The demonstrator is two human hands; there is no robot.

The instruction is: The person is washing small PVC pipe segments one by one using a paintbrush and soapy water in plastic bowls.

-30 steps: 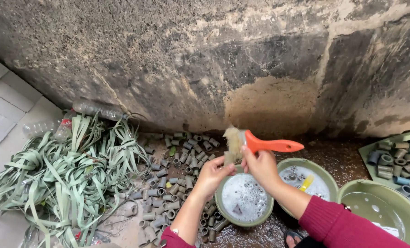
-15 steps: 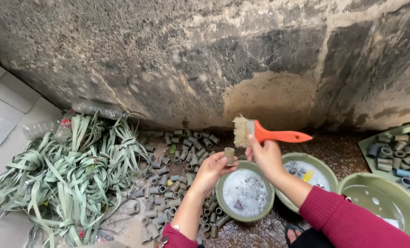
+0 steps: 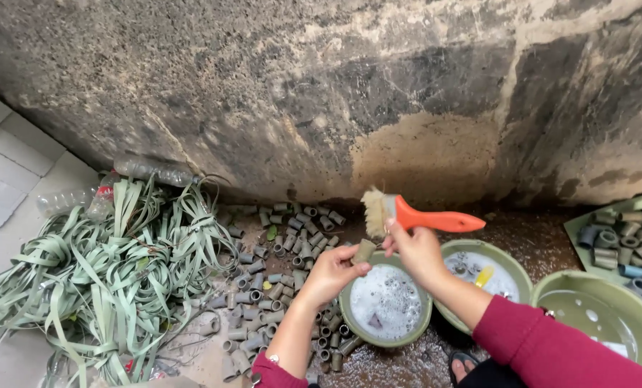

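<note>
The left hand [image 3: 331, 271] pinches a short grey pipe piece [image 3: 365, 251] between thumb and fingertips, holding it just above the near-left rim of the soapy bowl [image 3: 386, 302]. The right hand [image 3: 416, 248] is closed around the orange handle of a brush [image 3: 407, 213], whose pale bristles point left and stand just above the pipe piece without clearly touching it; both hands are close together, above the soapy bowl's far edge. That bowl is green, round and filled with white foam, and it sits on wet, dark ground. Touching it on the right is a second green bowl [image 3: 511, 259] holding foamy water, a few pipe pieces and something yellow. Further right of the soapy bowl, a third green bowl [image 3: 551, 287] holds clear water. Beyond that, at the right edge, a green tray [image 3: 576, 226] carries more grey pipe pieces. To the left of the soapy bowl, a heap of grey pipe pieces [image 3: 278, 273] is scattered across the floor up to the stained concrete wall [image 3: 321, 93]. Further left lies a tangle of green plastic strapping [image 3: 105, 266], with clear plastic bottles [image 3: 152, 171] behind it against the wall.
</note>
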